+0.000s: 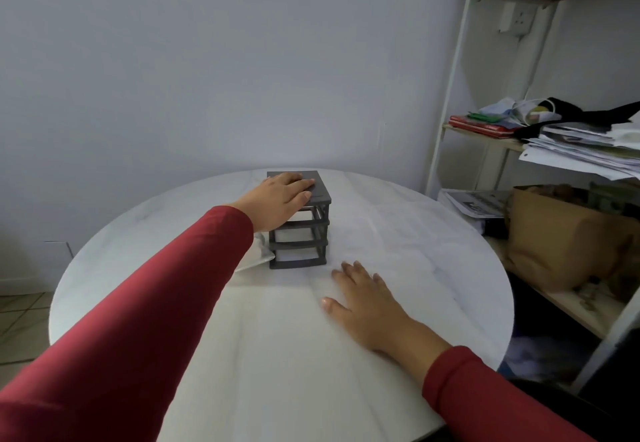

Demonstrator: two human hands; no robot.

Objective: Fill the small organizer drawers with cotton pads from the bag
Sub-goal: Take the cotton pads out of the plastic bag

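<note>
Organizer (299,220) stood mid-surface (398,234), its open front facing you. Your left hand (277,199) lay flat on its top, gripping nothing; your right hand (367,303) rested open, empty, just before it, nearer the drawer slots. Bag (256,254) peeked behind your left sleeve.

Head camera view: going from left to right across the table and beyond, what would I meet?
Clear bag → dark grey drawer organizer, left hand resting on top → right hand flat on the table → brown paper bag by the shelves.
</note>
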